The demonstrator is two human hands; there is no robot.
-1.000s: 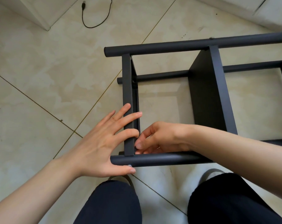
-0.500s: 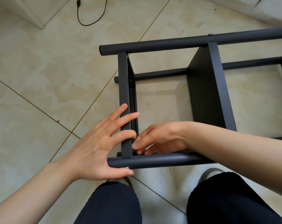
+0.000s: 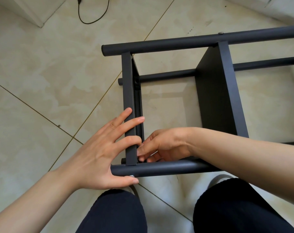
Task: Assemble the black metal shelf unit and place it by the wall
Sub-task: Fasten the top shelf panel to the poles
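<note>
Head view: we brace the black shelf unit (image 3: 217,98), lying mostly assembled on the floor, left hand (image 3: 99,152) spread on its end panel (image 3: 129,106), right hand (image 3: 161,145) pinching an unseen fastener at 6 o'clock.

The shelf (image 3: 218,98) lies on its side on the tiled floor (image 3: 42,81). The left hand (image 3: 99,152) spreads over its end panel (image 3: 129,106), thumb under the near tube (image 3: 159,169). The right hand (image 3: 161,145) reaches inside beside that panel, fingers curled at the corner joint. A cable (image 3: 92,15) lies well beyond the shelf.
</note>
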